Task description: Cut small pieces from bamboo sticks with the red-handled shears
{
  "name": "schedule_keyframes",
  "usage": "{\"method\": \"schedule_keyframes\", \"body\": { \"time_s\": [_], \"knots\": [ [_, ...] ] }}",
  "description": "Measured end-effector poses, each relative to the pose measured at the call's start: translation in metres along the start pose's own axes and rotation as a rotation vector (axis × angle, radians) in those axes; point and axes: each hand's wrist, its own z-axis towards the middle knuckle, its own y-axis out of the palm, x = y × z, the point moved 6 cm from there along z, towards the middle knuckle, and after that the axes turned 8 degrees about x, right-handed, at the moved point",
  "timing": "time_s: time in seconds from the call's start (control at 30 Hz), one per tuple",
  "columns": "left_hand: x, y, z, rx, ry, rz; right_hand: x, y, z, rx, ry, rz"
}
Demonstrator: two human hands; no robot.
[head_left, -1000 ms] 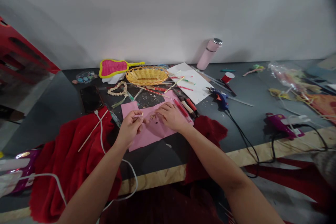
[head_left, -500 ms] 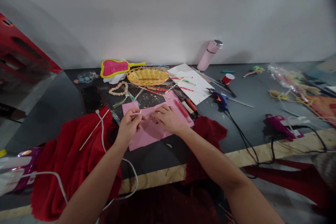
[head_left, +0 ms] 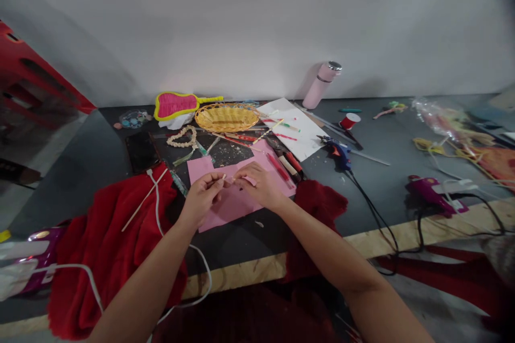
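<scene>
Over a sheet of pink paper (head_left: 225, 213), my left hand (head_left: 203, 196) pinches a short pale stick piece (head_left: 224, 177) between thumb and fingertips. Close beside it, my right hand (head_left: 259, 186) has its thumb and forefinger pressed together near the tip of that piece. Whatever those right fingers hold is too small to name. A small dark speck lies on the paper below the right fingertips. Red pens (head_left: 278, 169) rest on the sheet's right side.
Behind the paper stand a yellow wicker basket (head_left: 227, 119) and a pink bottle (head_left: 322, 84). A blue glue gun (head_left: 337, 152) with a black cord lies to the right. Red cloth (head_left: 100, 236) and a white cable cover the left front; a phone (head_left: 141, 151) lies beyond.
My left hand has moved right with the pale piece. My right hand's fingers, spread low over the paper before, have lifted and come together in a pinch near it.
</scene>
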Motion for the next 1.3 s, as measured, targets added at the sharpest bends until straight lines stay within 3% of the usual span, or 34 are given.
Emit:
{"method": "schedule_keyframes", "body": {
  "time_s": [0.1, 0.3, 0.77, 1.1, 1.3],
  "knots": [
    [0.001, 0.011, -0.007, -0.054, -0.07, -0.074, -0.003, -0.003, -0.004, 0.076, 0.099, 0.193],
    [0.002, 0.021, -0.014, -0.144, -0.126, -0.155, -0.004, 0.002, -0.007, 0.058, 0.135, 0.295],
    [-0.001, 0.016, -0.012, -0.213, 0.015, 0.101, 0.007, 0.003, -0.009, -0.003, 0.183, 0.374],
    [0.003, 0.016, -0.012, -0.222, 0.031, 0.168, -0.008, -0.001, -0.007, -0.01, -0.019, 0.367],
    [0.0, 0.015, -0.011, -0.216, 0.0, 0.102, -0.008, -0.001, -0.007, 0.026, -0.027, 0.359]
  ]
}}
